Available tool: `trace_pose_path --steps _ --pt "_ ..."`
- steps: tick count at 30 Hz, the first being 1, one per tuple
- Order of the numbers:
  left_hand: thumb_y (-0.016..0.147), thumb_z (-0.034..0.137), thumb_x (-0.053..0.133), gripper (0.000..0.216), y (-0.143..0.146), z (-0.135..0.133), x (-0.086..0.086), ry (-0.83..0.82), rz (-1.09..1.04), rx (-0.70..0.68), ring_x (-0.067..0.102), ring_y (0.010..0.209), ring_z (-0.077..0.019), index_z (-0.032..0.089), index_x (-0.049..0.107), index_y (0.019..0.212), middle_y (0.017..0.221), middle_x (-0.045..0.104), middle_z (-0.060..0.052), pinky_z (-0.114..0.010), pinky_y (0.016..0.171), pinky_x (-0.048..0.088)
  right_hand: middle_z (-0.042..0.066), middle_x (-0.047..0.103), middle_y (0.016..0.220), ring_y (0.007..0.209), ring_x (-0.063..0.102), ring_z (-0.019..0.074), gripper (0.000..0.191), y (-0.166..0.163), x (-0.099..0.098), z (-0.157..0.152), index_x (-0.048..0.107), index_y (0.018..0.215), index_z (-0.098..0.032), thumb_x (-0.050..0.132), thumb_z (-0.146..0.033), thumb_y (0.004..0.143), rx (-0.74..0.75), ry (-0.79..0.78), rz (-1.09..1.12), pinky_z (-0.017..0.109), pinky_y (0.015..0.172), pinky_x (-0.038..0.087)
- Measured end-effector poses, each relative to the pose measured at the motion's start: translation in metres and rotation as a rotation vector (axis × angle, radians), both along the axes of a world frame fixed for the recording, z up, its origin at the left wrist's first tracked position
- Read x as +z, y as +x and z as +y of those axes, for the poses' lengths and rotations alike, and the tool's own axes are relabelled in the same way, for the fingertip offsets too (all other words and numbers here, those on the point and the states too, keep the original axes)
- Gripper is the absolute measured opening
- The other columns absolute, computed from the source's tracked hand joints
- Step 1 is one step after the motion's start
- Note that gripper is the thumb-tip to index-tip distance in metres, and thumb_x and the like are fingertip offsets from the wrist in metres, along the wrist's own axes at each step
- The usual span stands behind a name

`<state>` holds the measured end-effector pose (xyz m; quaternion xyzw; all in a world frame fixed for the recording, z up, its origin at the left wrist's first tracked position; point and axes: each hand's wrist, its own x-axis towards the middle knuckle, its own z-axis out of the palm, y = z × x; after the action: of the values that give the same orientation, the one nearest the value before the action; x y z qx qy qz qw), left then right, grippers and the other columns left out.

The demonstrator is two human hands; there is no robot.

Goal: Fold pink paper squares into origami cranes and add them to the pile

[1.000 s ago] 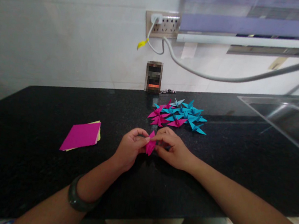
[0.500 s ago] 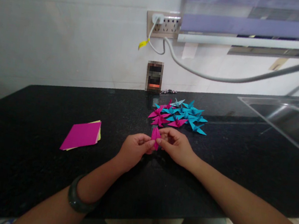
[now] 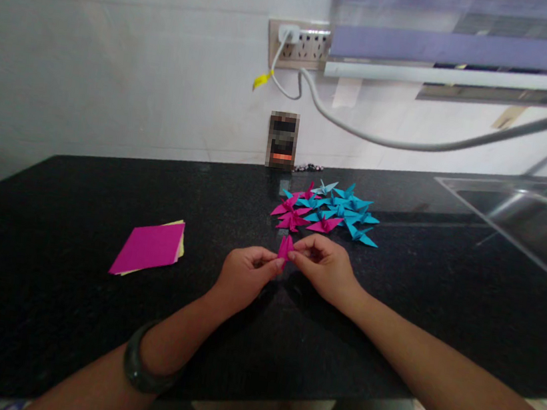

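Between my two hands is a small folded piece of pink origami paper (image 3: 285, 248), its two narrow points facing away from me. My left hand (image 3: 247, 275) pinches its lower left side between thumb and fingers. On the other side, my right hand (image 3: 323, 265) grips the right edge with thumb and forefinger. Just beyond the fingers lies a cluster of folded paper cranes: several pink cranes (image 3: 293, 220), several blue cranes (image 3: 344, 207) and a pale blue one (image 3: 325, 188).
A stack of square paper (image 3: 149, 247), pink on top with yellow beneath, lies left on the black countertop (image 3: 62, 312). A phone-like object (image 3: 282, 140), blurred out, leans on the wall. The sink (image 3: 527, 225) is at right; a grey cable (image 3: 387, 141) hangs above.
The pink folded paper has turned and tilted slightly between my fingers, its lower tip now less visible. My hands have barely shifted.
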<state>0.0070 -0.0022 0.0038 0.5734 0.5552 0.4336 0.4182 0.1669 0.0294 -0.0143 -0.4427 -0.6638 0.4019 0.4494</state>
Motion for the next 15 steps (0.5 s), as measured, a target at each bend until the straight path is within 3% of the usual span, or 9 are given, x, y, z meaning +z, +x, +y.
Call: trace_pose_path --steps 6,15 --pt "0.066 0.029 0.066 0.014 -0.0008 -0.0001 -0.0006 0.039 0.050 0.036 0.054 0.048 -0.0126 0.016 0.069 0.062 0.053 0.064 -0.001 -0.021 0.046 0.038 0.003 0.061 0.066 0.055 0.052 0.0127 0.014 -0.0010 0.0017 -0.0006 0.061 0.071 -0.018 0.065 -0.031 0.068 -0.047 0.005 -0.043 0.025 0.051 0.040" --pt "0.069 0.028 0.064 0.013 -0.0021 -0.0014 -0.0002 0.078 0.130 0.002 0.055 0.050 -0.0123 0.017 0.069 0.064 0.056 0.065 -0.001 -0.022 0.049 0.039 -0.002 0.052 0.062 0.053 0.045 0.0090 0.016 -0.0014 0.0075 -0.0020 0.057 0.071 -0.017 0.067 -0.028 0.065 0.081 -0.021 0.019 0.023 0.049 0.037"
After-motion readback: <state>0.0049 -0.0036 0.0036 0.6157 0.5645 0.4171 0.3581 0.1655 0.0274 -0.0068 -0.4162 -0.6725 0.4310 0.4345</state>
